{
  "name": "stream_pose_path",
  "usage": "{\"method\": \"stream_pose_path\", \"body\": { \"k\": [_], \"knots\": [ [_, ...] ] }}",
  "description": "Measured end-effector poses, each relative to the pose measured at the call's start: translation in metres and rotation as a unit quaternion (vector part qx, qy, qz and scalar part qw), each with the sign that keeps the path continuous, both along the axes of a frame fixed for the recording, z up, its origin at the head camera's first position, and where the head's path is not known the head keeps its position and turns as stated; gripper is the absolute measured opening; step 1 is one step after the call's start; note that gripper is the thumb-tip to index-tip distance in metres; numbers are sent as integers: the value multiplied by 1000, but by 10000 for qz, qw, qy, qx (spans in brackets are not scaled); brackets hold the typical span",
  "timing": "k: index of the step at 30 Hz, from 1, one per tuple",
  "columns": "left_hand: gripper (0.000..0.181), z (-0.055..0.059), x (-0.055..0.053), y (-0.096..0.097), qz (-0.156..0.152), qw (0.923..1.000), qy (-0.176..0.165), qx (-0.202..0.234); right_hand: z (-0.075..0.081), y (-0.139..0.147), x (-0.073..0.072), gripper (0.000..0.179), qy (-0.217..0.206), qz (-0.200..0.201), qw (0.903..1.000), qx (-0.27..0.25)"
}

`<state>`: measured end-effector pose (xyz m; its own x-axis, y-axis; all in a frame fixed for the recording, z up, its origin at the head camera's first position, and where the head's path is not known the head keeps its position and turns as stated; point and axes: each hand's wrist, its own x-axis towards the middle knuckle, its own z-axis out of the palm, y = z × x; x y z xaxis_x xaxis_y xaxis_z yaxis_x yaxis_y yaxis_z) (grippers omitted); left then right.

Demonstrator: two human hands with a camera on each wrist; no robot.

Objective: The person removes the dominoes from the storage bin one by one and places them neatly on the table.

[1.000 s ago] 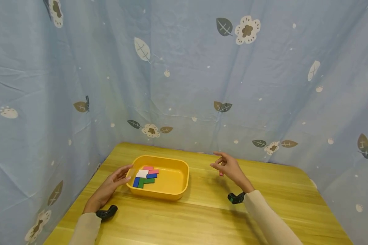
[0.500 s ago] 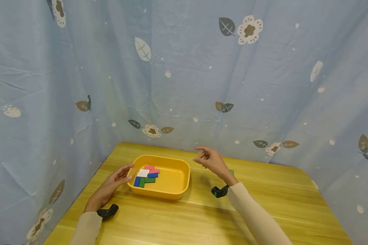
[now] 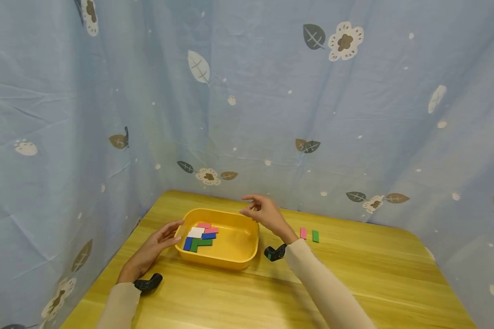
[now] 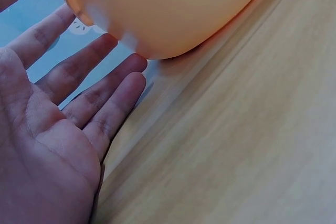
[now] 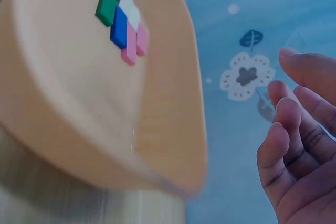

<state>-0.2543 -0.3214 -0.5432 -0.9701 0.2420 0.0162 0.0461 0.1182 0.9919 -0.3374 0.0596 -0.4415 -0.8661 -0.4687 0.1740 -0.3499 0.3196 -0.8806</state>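
The yellow plastic tray (image 3: 226, 263) stands on the table. Within its left end, several small flat blocks lie close together: a white one (image 3: 196, 232), two pink ones (image 3: 212, 230), two blue ones (image 3: 209, 236) and two green ones (image 3: 205, 242). My left hand (image 3: 154, 246) rests against the tray's left side; in the left wrist view its fingers (image 4: 126, 95) stretch out toward the outer wall. Over the tray's right far rim hangs my right hand (image 3: 271, 218), fingers loosely bent. No block shows between its fingers in the right wrist view.
To the right of the tray, a pink block (image 3: 303, 233) and a green block (image 3: 315, 236) lie apart on the wooden table (image 3: 374, 265). A blue patterned curtain (image 3: 247, 114) hangs behind the table and along its sides.
My right hand has moved left, from above the loose blocks to the tray's right rim, uncovering the pink and green blocks. My left hand has kept its place at the tray.
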Motion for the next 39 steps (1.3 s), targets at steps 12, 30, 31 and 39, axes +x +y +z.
{"method": "stream_pose_path", "body": {
  "k": [12, 30, 31, 39],
  "knots": [
    [60, -4, -9, -2, -95, 9999, 122, 18, -19, -42, -12, 39, 75, 137, 9999, 55],
    [59, -6, -21, -5, -265, 9994, 194, 91, -37, -81, -30, 38, -325, 831, 9954, 340],
    [59, -6, -21, -5, -256, 9995, 190, 84, -38, -82, -31, 37, -362, 826, 9954, 324],
    [59, -8, -23, -9, -203, 9997, 123, 98, -50, -94, -36, 34, -518, 957, 9935, 340]
  ]
}}
